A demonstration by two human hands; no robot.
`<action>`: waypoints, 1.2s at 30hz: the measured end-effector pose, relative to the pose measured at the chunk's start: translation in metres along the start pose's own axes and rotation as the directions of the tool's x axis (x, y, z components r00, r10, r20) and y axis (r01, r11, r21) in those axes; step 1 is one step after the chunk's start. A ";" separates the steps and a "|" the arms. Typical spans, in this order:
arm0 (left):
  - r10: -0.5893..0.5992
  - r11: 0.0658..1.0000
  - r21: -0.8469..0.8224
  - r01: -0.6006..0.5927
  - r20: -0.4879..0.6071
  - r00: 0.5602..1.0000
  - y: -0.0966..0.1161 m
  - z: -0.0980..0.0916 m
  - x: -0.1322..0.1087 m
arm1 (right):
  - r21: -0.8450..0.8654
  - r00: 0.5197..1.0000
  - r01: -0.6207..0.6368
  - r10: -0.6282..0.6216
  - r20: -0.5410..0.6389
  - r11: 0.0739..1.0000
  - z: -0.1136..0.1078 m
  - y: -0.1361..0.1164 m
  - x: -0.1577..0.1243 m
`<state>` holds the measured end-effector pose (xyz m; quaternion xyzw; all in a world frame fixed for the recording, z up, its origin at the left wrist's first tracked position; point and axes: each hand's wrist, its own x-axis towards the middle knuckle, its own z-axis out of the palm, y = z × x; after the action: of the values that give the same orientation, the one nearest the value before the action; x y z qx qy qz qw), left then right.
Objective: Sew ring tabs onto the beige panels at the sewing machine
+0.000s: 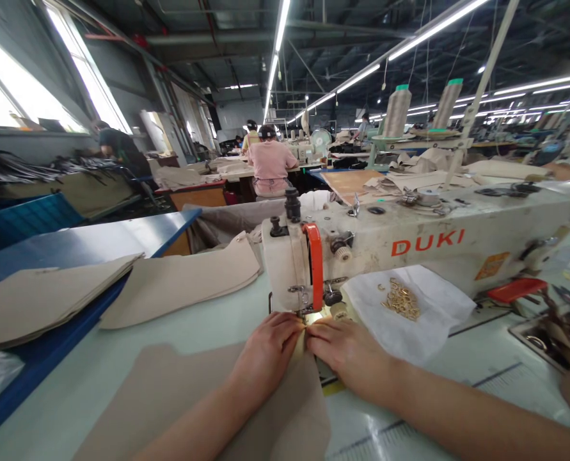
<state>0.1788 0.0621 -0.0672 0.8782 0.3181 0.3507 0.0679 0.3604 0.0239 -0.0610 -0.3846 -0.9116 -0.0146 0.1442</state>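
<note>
A beige fabric panel (189, 390) lies on the pale green table of a white sewing machine (361, 243) marked DUKI. With fingers bent, my left hand (268, 349) grips the panel's upper edge just in front of the needle area. My right hand (347, 352) meets it from the other side, its fingertips pinched on the same edge under the lit machine head. The fingertips of both hands nearly touch. The needle and presser foot are mostly hidden behind my fingers.
Small gold metal rings (402, 299) lie on a white cloth (423, 339) at the right. Stacked beige panels (49, 288) rest at the left, beside another beige panel pile (189, 275). Thread cones (398, 112) stand behind the machine. Farther off, a person in pink (271, 163) sits.
</note>
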 end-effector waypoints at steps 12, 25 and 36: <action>-0.006 1.000 0.000 0.006 0.008 1.000 0.003 -0.001 0.001 | -0.070 1.000 0.010 -0.012 -0.025 0.998 -0.001 -0.004 0.000; -0.036 0.999 0.035 0.034 0.047 0.998 0.015 -0.005 -0.008 | -0.123 0.998 0.061 -0.065 -0.024 0.991 -0.004 -0.028 -0.015; 0.051 0.996 0.072 -0.053 0.027 0.998 0.010 -0.001 -0.008 | -0.068 0.996 0.059 -0.064 -0.064 0.996 -0.001 -0.028 -0.017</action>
<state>0.1784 0.0496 -0.0673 0.8924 0.3070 0.3293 0.0309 0.3523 -0.0081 -0.0622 -0.3602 -0.9168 -0.0622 0.1610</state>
